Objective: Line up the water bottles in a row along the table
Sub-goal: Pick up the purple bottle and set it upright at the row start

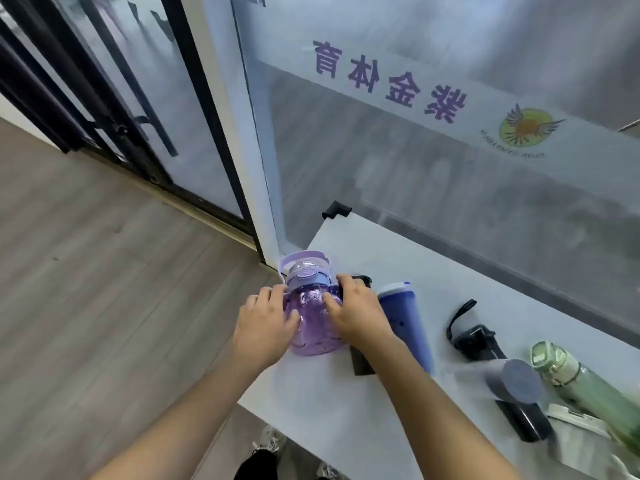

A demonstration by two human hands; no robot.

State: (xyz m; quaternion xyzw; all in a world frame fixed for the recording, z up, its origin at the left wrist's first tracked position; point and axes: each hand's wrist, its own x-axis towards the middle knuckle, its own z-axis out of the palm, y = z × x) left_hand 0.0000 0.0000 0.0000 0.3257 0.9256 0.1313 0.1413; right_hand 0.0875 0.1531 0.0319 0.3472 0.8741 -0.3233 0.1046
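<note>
A round, see-through purple bottle (313,327) with a lilac lid and carry handle stands at the left end of the white table (346,403). My left hand (263,327) presses its left side and my right hand (353,310) grips its right side. Behind my right hand a black bottle (362,365) is mostly hidden. To the right stand a blue tumbler (407,323), a black bottle with a wrist strap (476,341), a dark bottle with a grey-blue cap (519,393) and a green bottle (581,382).
A frosted glass wall with purple lettering (388,81) runs close behind the table. The table's left edge drops to wood flooring (86,271). A white object (575,420) lies at the right by the green bottle. Shoes (273,441) show below the front edge.
</note>
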